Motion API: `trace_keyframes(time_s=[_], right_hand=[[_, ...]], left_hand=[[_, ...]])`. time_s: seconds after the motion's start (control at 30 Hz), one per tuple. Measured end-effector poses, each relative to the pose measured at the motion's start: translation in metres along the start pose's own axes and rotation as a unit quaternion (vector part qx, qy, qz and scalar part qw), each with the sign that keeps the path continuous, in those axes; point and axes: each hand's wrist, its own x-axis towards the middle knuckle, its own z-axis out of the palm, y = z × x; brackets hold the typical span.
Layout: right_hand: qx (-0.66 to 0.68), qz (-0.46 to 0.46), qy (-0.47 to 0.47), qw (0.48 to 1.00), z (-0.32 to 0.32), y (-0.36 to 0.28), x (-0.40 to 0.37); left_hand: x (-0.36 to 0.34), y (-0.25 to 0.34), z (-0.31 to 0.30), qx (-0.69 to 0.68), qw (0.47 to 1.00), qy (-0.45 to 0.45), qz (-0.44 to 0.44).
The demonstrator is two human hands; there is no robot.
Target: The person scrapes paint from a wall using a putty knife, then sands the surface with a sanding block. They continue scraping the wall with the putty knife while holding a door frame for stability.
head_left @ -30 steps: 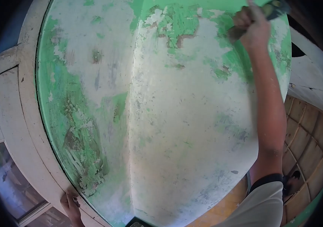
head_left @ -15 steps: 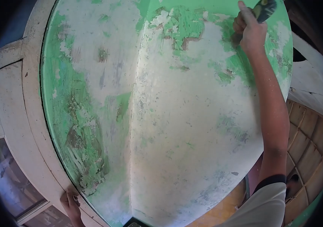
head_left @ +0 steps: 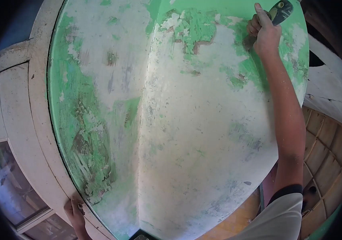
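High on the right, my right hand [head_left: 265, 34] is closed around a scraper [head_left: 282, 12]. Its dark handle points up and right, and its short blade meets the peeling green paint below my fingers. Patches of green paint and bare whitish filler cover the large curved panel [head_left: 203, 124], which has a ridge down its middle. At the lower left my left hand [head_left: 74, 212] is curled against the white wooden frame beside the panel's edge. A small round dark-centred thing shows at its fingers; I cannot make out what it is.
The white frame [head_left: 21, 96] curves along the left, with glass panes [head_left: 13, 184] in it. Woven or slatted panelling [head_left: 325, 156] stands at the right. A dark object [head_left: 141, 235] shows at the bottom edge, and a yellowish floor [head_left: 235, 218] appears below the panel.
The scraper's handle has dipped slightly, and its motion blur has gone. My right hand stays at nearly the same spot. The view has shifted a little, and my left hand remains at the frame.
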Motion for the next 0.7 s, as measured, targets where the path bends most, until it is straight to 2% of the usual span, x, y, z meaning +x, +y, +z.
trace_keyframes(time_s=[0.03, 0.1, 0.13, 0.23, 0.3, 0.37, 0.4, 0.53, 0.6, 0.63, 0.7], right_hand=[[0.0, 0.002, 0.001, 1.0, -0.006, -0.003, 0.001], [0.166, -0.038, -0.091, 0.981, -0.022, -0.012, 0.007], [0.164, -0.036, -0.091, 0.982, -0.019, -0.01, 0.004], [-0.007, 0.0, -0.007, 1.0, -0.003, 0.003, -0.005], [0.002, -0.011, -0.012, 1.0, -0.009, -0.003, -0.001], [0.142, -0.04, -0.062, 0.987, -0.025, -0.01, 0.007], [0.058, -0.007, 0.037, 0.998, -0.02, 0.004, 0.006], [0.01, 0.0, -0.032, 0.999, -0.019, 0.0, 0.007], [0.169, -0.044, -0.088, 0.981, -0.033, -0.012, 0.015], [0.168, -0.043, -0.089, 0.981, -0.03, -0.007, 0.012], [0.045, 0.001, -0.007, 0.999, -0.014, 0.008, 0.0]], left_hand=[[0.0, 0.001, -0.001, 0.003, 1.0, 0.0, 0.0], [0.0, 0.002, 0.002, 0.005, 1.0, -0.001, -0.002], [-0.001, 0.005, 0.004, 0.014, 1.0, 0.004, 0.003], [-0.002, 0.008, 0.003, 0.02, 1.0, 0.008, 0.004], [-0.001, 0.007, 0.002, 0.015, 1.0, 0.007, -0.001], [0.0, 0.002, 0.002, 0.016, 1.0, 0.009, 0.009], [-0.001, 0.001, 0.002, 0.016, 1.0, 0.009, 0.007], [-0.002, 0.008, 0.003, 0.019, 1.0, 0.01, 0.004], [-0.001, 0.006, 0.005, 0.017, 1.0, 0.011, 0.003], [0.0, 0.002, 0.003, 0.02, 1.0, 0.008, 0.004], [-0.001, 0.002, 0.0, 0.027, 1.0, 0.004, 0.005]])
